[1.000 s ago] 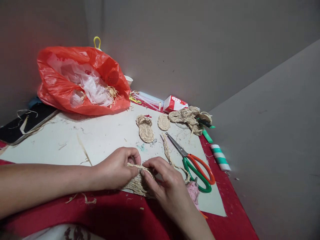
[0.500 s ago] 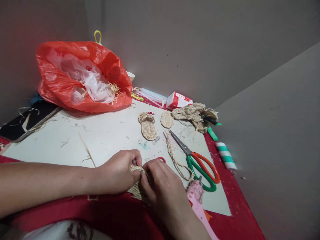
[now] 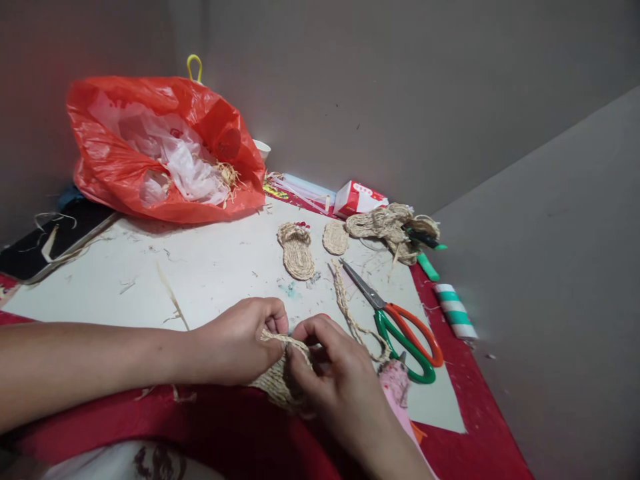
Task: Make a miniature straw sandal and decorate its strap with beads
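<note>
At the near edge of the table, a braided straw piece (image 3: 280,387) with sewn rows is held between both hands, its lower part resting against the red cloth. My left hand (image 3: 243,343) pinches its upper braid with thumb and bent fingers. On the opposite side, my right hand (image 3: 337,373) has thumb and index finger closed at the same braid edge; anything small between those fingertips is hidden. Right of my right hand lie large scissors (image 3: 373,293) with one orange and one green handle, a loose straw braid (image 3: 345,303), and a pink tool with a metal tip (image 3: 395,387).
Farther back are a small straw slipper (image 3: 297,253), an oval straw sole (image 3: 335,238) and a bundle of straw pieces (image 3: 383,223). A red plastic bag (image 3: 115,193) stands back left beside a phone (image 3: 65,233). A green-striped roll (image 3: 456,312) and a red-white box (image 3: 357,198) lie rightward.
My right hand has shifted slightly right and its index finger has lifted, exposing more of the straw piece. My left hand keeps its grip. A red loop behind the right hand is now hidden.
</note>
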`<state>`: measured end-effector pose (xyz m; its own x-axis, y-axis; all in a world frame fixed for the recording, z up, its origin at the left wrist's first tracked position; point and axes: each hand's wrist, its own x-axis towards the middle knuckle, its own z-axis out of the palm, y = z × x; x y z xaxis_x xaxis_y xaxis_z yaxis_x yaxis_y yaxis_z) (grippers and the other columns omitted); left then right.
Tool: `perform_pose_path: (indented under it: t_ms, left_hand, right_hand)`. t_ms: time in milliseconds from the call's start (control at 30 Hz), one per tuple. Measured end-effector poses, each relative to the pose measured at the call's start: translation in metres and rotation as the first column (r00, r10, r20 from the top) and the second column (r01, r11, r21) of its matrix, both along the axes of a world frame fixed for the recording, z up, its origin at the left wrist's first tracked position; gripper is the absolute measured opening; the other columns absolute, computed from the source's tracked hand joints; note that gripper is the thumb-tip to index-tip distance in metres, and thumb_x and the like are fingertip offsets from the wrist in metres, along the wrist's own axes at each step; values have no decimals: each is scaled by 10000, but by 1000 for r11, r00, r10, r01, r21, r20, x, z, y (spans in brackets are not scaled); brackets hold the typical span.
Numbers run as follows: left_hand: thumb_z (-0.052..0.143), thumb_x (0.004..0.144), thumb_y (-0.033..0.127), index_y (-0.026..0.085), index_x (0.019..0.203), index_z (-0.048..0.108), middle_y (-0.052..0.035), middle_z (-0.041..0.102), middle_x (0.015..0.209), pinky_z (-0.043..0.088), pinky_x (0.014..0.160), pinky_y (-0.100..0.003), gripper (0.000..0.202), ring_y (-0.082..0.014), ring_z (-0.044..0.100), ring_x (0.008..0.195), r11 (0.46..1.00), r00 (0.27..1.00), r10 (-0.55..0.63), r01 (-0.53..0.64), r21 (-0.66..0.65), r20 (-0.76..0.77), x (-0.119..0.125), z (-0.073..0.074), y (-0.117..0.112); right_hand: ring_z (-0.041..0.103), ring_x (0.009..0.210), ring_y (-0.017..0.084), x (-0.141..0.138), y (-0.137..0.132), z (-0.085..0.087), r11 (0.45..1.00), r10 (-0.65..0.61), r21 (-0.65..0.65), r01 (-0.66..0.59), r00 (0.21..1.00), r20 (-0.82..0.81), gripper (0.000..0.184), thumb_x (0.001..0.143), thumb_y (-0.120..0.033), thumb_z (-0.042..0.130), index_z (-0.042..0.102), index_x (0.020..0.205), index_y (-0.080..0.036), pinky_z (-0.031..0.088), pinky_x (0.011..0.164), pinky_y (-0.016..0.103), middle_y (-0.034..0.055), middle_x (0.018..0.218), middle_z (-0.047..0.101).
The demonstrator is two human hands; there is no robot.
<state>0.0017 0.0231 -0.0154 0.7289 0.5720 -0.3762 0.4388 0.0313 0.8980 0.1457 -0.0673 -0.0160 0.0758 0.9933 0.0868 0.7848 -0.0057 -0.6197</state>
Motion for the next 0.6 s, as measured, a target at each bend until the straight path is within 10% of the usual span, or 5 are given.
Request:
perform_pose_path:
  t_ms: [600]
  left_hand:
    - [456, 747, 115, 213, 793, 432, 69, 435, 596, 292, 517, -228, 110, -114, 392, 543, 970, 999, -42, 41, 238, 0, -4, 2, -1]
  right_hand:
    - [620, 739, 139, 17, -4, 17, 984, 28, -162, -81, 952, -304, 199, 945, -269, 468, 660, 979, -227, 490, 676, 246, 3, 848, 667]
